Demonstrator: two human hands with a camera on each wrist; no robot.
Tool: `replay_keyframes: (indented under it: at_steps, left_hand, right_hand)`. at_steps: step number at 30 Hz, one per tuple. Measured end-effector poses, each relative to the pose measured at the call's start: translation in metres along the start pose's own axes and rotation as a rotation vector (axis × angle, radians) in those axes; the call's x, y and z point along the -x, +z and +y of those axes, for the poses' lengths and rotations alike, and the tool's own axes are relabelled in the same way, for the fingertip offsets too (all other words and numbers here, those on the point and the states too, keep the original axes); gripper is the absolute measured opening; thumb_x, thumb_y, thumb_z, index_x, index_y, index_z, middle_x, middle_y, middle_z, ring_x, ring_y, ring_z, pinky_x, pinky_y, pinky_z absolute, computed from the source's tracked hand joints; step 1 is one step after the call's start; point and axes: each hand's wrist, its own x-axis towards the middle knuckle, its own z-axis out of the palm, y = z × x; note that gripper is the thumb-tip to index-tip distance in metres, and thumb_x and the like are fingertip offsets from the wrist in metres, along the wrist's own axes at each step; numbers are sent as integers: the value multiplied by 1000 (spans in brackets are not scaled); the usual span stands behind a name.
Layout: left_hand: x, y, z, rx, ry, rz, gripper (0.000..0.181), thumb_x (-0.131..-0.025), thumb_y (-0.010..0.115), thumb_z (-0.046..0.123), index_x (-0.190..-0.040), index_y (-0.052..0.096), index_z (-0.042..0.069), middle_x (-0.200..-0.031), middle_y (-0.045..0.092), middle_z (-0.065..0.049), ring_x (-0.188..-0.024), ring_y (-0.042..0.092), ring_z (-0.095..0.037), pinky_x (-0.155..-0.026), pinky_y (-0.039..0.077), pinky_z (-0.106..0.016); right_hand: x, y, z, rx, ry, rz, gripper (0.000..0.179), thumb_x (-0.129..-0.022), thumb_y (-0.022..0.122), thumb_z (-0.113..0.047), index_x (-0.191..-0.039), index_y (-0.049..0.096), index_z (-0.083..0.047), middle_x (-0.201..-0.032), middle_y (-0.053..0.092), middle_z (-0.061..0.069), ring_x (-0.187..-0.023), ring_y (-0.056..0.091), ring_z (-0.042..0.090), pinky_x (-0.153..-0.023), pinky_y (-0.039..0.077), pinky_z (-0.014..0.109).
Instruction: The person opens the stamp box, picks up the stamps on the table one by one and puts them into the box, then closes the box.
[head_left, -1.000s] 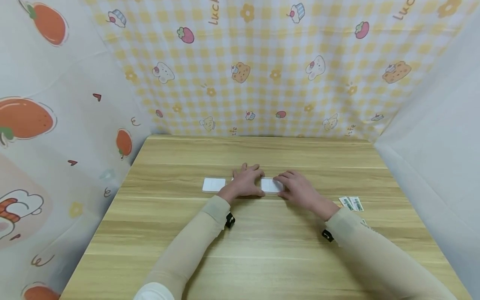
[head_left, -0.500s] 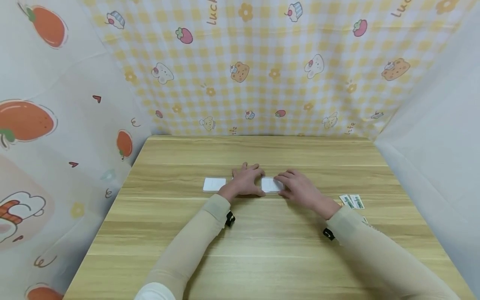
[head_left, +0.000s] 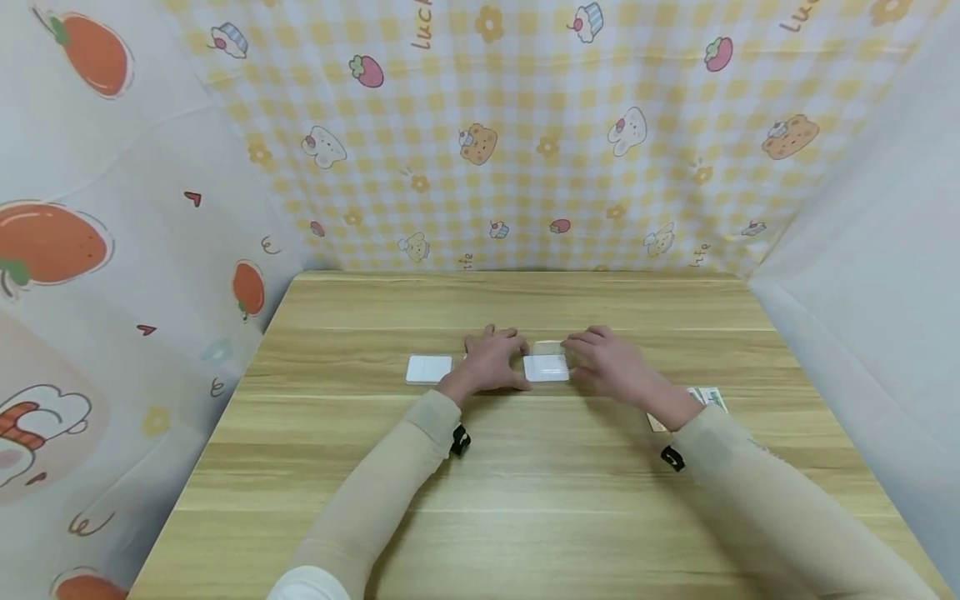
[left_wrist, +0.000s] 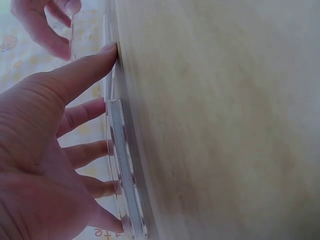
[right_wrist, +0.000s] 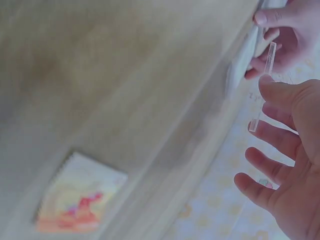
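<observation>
Three flat clear plastic cases with white faces lie in a row: one at the left [head_left: 429, 369], one mostly hidden under my left hand [head_left: 491, 363], one at the right [head_left: 546, 368]. My left thumb and index finger grip the left end of the right case, the other fingers spread over the middle case [left_wrist: 122, 170]. My right hand [head_left: 611, 362] pinches a thin clear plastic lid [right_wrist: 270, 56] between thumb and fingertips, tilted up over the right case. Its remaining fingers are loosely spread.
Small stamp-like cards, two green and white [head_left: 712, 398], lie on the wooden table [head_left: 480, 500] by the right forearm. One with an orange and red picture [right_wrist: 82, 195] shows in the right wrist view. A patterned cloth [head_left: 525, 167] hangs behind the table.
My right hand has raised the clear lid from the right case and moved slightly right and away from me. The left hand has stayed in place.
</observation>
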Motion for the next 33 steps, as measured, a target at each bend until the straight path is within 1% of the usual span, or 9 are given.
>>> replay_keyframes:
  at_steps: [5, 8, 13, 19, 24, 29, 33]
  left_hand:
    - [3, -1, 3, 7, -3, 10, 55, -79, 84, 49, -125, 66, 25, -158, 39, -7, -147, 18, -49, -103, 11, -82]
    - [3, -1, 4, 5, -3, 17, 55, -80, 84, 48, -127, 67, 26, -157, 40, -7, -146, 20, -49, -102, 11, -82]
    - [2, 1, 4, -3, -1, 28, 56, -80, 83, 49, -129, 67, 28, -157, 40, -8, -145, 22, -49, -102, 13, -82]
    - [4, 2, 5, -14, -14, 41, 56, -81, 83, 50, -129, 67, 28, -156, 42, -8, -144, 24, -50, -103, 15, -81]
    - [6, 3, 6, -12, -18, 55, 56, -81, 82, 49, -131, 67, 28, -155, 44, -8, -144, 25, -50, -102, 16, -81]
    - [7, 5, 5, -5, -11, 69, 56, -81, 83, 48, -131, 68, 27, -154, 45, -9, -144, 25, -50, -102, 16, -82]
    - [7, 6, 5, -11, -12, 73, 55, -81, 83, 48, -130, 68, 28, -154, 45, -8, -144, 26, -49, -102, 18, -81]
  right_hand:
    - [-5, -9, 5, -3, 31, 1, 50, -87, 81, -18, -132, 64, -3, -130, 64, 16, -121, 55, 41, -100, 46, 53]
    - [-10, -14, 6, -10, 46, 2, 50, -89, 80, -18, -133, 63, -4, -133, 63, 16, -122, 54, 39, -100, 46, 53]
    - [-22, -17, 8, -21, 83, -21, 48, -92, 76, -19, -136, 62, -6, -137, 60, 15, -125, 52, 37, -99, 46, 55]
    - [-36, -12, 15, -20, 100, -57, 47, -94, 74, -20, -137, 61, -6, -138, 59, 14, -127, 51, 38, -99, 46, 56]
    - [-47, -8, 20, -28, 139, -106, 48, -95, 73, -21, -138, 60, -7, -140, 58, 13, -129, 50, 37, -102, 44, 56]
    - [-54, -3, 23, -43, 185, -156, 48, -96, 72, -21, -140, 59, -9, -143, 56, 12, -132, 47, 37, -103, 42, 57]
    - [-58, -1, 25, -58, 201, -166, 48, -97, 70, -21, -142, 57, -9, -144, 55, 11, -132, 47, 38, -102, 42, 58]
